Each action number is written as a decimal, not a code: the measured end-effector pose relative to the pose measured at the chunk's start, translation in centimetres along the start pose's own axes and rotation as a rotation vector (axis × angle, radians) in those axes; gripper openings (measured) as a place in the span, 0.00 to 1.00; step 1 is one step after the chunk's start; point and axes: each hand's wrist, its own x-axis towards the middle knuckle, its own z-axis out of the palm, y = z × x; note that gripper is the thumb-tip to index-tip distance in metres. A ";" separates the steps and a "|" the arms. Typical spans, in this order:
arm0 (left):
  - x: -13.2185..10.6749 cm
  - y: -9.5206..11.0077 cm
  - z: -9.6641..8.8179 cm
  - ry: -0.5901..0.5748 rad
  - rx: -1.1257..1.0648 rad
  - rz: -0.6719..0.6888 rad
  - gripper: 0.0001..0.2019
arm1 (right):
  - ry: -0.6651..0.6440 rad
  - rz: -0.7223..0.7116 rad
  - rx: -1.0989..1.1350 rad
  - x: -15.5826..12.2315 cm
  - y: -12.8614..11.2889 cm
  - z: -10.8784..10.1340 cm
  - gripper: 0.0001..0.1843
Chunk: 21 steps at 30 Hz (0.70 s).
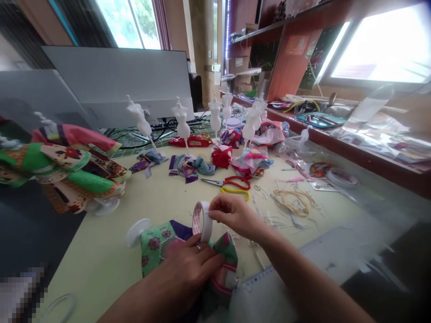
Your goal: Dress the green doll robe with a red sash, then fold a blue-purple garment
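Our left hand (183, 276) presses the green floral fabric (155, 251) flat, steadying it; our right hand (235, 215) pinches a tape roll (203, 220) just above.

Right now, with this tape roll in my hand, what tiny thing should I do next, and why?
I think you could pull a short strip off the tape roll. Your right hand already has its fingers at the roll, and your left hand is holding the green dress steady on the table, so the roll is the thing ready to work with.
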 end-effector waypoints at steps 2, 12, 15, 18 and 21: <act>0.0 0.1 0.0 -0.032 -0.005 -0.004 0.13 | 0.030 -0.020 -0.075 0.0 0.1 0.0 0.04; -0.4 -0.4 -1.7 -0.059 -0.169 -0.079 0.18 | 0.181 -0.372 -0.450 -0.6 -0.6 0.7 0.04; -0.5 -0.4 -2.7 -0.007 -0.252 -0.089 0.21 | 0.214 -0.390 -0.384 -0.7 -0.8 0.8 0.04; -0.8 -0.3 -4.2 0.058 -0.391 -0.087 0.22 | 0.259 -0.313 -0.265 -0.3 -0.8 0.0 0.05; -1.6 -0.4 -5.6 0.130 -0.527 -0.069 0.24 | 0.298 -0.167 -0.419 0.6 -0.2 -2.2 0.13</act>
